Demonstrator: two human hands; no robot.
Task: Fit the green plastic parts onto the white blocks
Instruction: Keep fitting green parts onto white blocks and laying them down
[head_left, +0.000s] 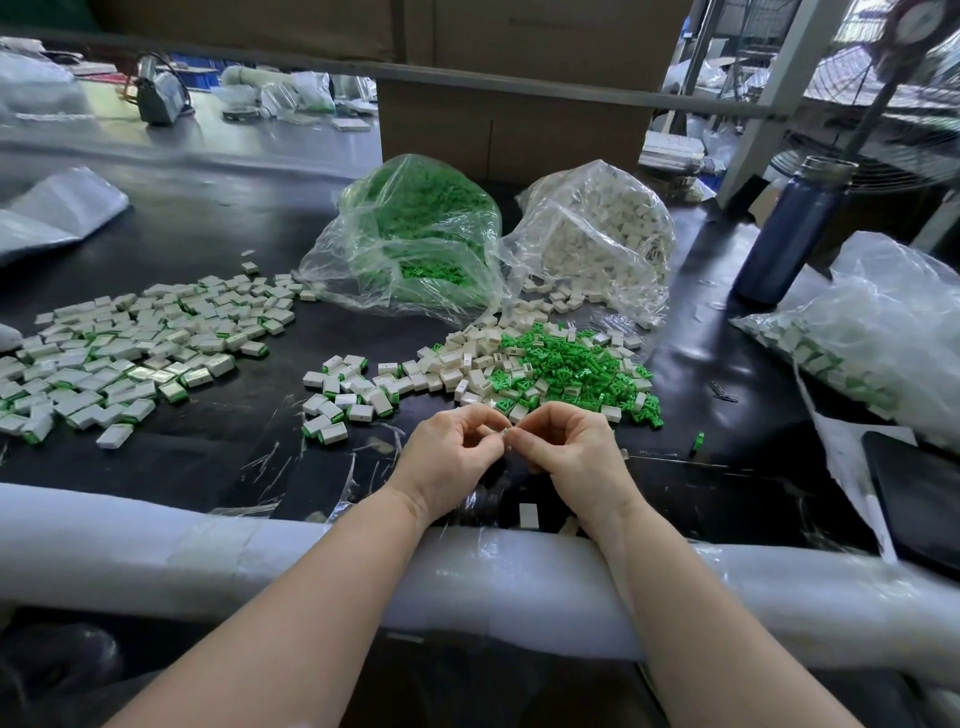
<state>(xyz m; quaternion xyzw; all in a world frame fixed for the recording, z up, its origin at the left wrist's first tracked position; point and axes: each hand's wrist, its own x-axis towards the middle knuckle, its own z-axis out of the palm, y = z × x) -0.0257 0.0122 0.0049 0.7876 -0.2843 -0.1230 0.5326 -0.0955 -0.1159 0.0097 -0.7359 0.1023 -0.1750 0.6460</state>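
My left hand (452, 452) and my right hand (563, 447) meet fingertip to fingertip just above the black table, pinching a small white block (503, 432) between them; most of it is hidden by the fingers. Just beyond the hands lies a loose heap of green plastic parts (576, 366) mixed with bare white blocks (467, 358). A small group of fitted blocks with green edges (345, 397) lies left of the hands. A large spread of fitted blocks (135, 348) covers the left of the table.
Two open clear bags stand at the back, one of green parts (415, 234), one of white blocks (597, 234). A blue bottle (792, 231) and another filled bag (878, 332) are on the right. A padded white rail (260, 551) lines the table's near edge. A dark tablet (919, 499) lies far right.
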